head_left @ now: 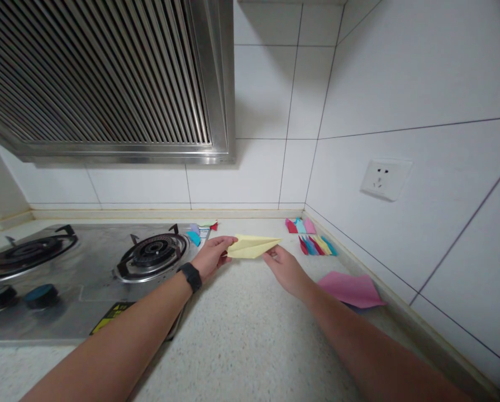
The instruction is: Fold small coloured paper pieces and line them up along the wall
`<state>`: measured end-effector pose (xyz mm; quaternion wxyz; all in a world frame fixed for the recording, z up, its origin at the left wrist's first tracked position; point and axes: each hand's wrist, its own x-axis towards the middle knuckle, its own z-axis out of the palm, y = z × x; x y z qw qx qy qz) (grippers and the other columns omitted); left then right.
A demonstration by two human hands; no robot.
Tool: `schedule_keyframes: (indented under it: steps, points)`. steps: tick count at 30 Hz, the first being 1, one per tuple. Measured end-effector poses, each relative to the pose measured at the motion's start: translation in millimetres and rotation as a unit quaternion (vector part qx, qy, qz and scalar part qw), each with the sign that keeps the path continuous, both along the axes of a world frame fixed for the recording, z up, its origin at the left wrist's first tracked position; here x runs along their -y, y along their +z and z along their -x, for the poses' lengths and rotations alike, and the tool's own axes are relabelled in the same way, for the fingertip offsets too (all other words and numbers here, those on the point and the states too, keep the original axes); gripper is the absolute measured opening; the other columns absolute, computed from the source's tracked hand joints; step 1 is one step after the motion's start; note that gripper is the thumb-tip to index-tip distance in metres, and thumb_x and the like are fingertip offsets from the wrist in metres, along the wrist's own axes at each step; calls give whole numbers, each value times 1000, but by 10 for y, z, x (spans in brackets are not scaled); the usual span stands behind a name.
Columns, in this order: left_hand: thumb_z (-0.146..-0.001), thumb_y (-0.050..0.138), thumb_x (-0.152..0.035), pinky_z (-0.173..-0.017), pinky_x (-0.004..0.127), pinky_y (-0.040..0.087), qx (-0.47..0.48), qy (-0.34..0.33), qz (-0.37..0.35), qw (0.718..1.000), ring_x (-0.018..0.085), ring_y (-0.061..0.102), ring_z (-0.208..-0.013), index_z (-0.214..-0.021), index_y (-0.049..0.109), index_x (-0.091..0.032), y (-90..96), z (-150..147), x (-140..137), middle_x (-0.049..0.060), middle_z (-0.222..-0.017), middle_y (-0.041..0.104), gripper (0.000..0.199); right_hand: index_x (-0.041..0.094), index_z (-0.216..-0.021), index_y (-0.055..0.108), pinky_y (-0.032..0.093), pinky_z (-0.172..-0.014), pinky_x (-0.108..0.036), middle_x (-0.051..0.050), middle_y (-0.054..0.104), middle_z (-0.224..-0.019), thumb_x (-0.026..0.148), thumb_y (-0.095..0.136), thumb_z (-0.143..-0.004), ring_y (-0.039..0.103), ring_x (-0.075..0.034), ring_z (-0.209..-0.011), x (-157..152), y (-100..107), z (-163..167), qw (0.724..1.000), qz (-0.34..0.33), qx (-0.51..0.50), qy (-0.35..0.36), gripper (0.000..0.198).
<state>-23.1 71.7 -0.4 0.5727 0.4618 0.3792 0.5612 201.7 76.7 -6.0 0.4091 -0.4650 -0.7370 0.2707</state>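
Observation:
A pale yellow folded paper plane (253, 247) is held between my two hands above the speckled countertop (250, 329), its pointed end to the right. My left hand (213, 256), with a black band on the wrist, pinches the wide left end. At the narrow end, the fingers of my right hand (285, 268) are closed on the lower edge near the tip. Small folded paper pieces in several colours (317, 245) lie in rows beyond my right hand. A pink sheet of paper (352, 288) rests partly behind my right forearm.
To the left is a steel gas stove (94, 298) with burners (155, 254) and knobs. Some coloured paper pieces (194, 237) sit at its far right corner. A range hood (107, 84) hangs overhead. On the right, the tiled wall carries a socket (386, 178).

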Motion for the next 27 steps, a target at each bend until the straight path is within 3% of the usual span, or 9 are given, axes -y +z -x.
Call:
schedule_keyframes:
  steps: [3, 7, 10, 15, 19, 23, 27]
  points:
    - [-81, 67, -31, -52, 14, 50, 23, -48, 14, 998, 9, 57, -70, -100, 67, -11, 11, -19, 29, 9, -96, 64, 28, 17, -101, 59, 43, -62, -26, -5, 66, -89, 38, 51, -83, 58, -16, -73, -41, -21, 20, 997, 53, -48, -8, 29]
    - [-86, 60, -26, -56, 18, 55, 51, -96, 39, 993, 13, 62, -78, -102, 65, -8, 16, -36, 49, 15, -104, 64, 25, 14, -95, 60, 37, -48, -24, -2, 60, -67, 34, 47, -82, 50, -12, -52, -28, 4, 54, 990, 124, -67, -16, 28]
    - [-88, 57, -30, -56, 19, 55, 55, -109, 49, 991, 15, 63, -79, -102, 63, -7, 14, -48, 57, 17, -105, 64, 27, 13, -100, 59, 38, -46, -23, -3, 61, -70, 29, 47, -79, 50, -12, -53, 4, 46, 62, 985, 139, -105, 0, 29]
    - [-90, 52, -40, -63, 24, 56, 21, -138, 44, 989, 16, 63, -83, -101, 64, -8, -23, -69, 67, 16, -104, 63, 36, 15, -90, 59, 41, -53, -23, -5, 64, -80, 22, 47, -69, 56, -15, -68, -16, 31, 19, 975, 141, -167, 31, 25]
    - [-87, 54, -45, -67, 29, 55, -23, -139, 27, 990, 17, 61, -86, -100, 63, -11, -61, -82, 78, 14, -103, 61, 37, 16, -85, 57, 40, -54, -24, -3, 60, -75, 28, 48, -73, 54, -15, -65, -32, 24, 6, 974, 130, -183, 28, 20]
    - [-86, 52, -52, -65, 29, 53, -78, -161, 6, 984, 16, 59, -79, -98, 61, -11, -96, -100, 87, 12, -95, 61, 44, 17, -82, 55, 38, -55, -24, 1, 53, -66, 33, 50, -78, 49, -13, -61, 0, 89, 22, 979, 72, -187, 28, 17]
    - [-86, 44, -61, -55, 24, 45, -178, -170, -37, 969, 13, 55, -62, -84, 61, -11, -121, -112, 89, 8, -74, 61, 52, 18, -80, 55, 41, -61, -26, 0, 58, -72, 37, 54, -80, 54, -15, -66, 15, 127, 19, 974, 59, -214, 45, 19]
